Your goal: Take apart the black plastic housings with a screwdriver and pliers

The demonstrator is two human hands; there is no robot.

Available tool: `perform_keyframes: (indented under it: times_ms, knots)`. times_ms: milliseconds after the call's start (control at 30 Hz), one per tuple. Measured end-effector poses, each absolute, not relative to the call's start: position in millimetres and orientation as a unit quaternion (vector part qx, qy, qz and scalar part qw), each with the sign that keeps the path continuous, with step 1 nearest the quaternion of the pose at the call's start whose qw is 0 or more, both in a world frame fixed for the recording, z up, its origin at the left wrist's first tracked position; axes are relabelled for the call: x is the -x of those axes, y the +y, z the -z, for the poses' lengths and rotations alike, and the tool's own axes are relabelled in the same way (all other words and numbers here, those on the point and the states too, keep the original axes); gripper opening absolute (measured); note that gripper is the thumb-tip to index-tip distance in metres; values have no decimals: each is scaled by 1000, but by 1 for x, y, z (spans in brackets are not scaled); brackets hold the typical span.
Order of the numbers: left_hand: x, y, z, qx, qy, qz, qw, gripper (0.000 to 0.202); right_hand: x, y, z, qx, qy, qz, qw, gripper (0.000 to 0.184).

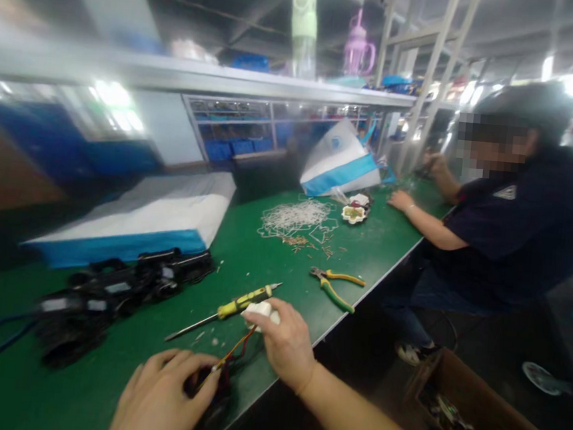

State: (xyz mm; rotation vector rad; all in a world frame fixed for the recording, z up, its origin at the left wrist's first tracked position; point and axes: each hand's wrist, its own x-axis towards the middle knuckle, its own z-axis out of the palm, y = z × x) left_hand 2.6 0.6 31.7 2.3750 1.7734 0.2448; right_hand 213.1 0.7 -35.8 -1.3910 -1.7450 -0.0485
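Note:
Close to the bench's front edge, my right hand grips a small white plastic part between thumb and fingers. Thin red and yellow wires run from it down to my left hand, whose thumb and index finger pinch them. Dark parts under the left hand are mostly hidden. Just beyond the white part lies a yellow-and-black screwdriver, its long shaft pointing left. Pliers with one green and one yellow handle lie further right.
Several black parts lie at left before a white-and-blue bag. White loops and small brass-coloured pieces are heaped on the green bench. A co-worker sits at right; a cardboard box stands below.

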Motion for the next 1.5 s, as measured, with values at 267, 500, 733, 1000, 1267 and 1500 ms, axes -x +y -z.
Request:
perform_keyframes:
  times_ms: [267,500,733,1000,1267,1500]
  knots:
    - [-23,-15,-46,-804,583,-78,86,28,-218,-5,33,548,-711,-6,441,45]
    - [-19,-18,-42,-818,540,-128,155,62,-223,-5,33,531,-715,-39,452,47]
    - [-9,-21,-40,-798,525,-182,233,79,-226,-5,34,526,-718,-48,454,50]
    - [-14,-20,-39,-801,520,-176,238,69,-227,-4,35,516,-726,-33,454,52]
    - [-14,-17,-36,-808,509,-175,239,75,-246,-20,24,492,-737,-43,461,77]
    - [-14,-19,-36,-798,534,-188,208,70,-338,-12,36,704,-620,107,330,71]
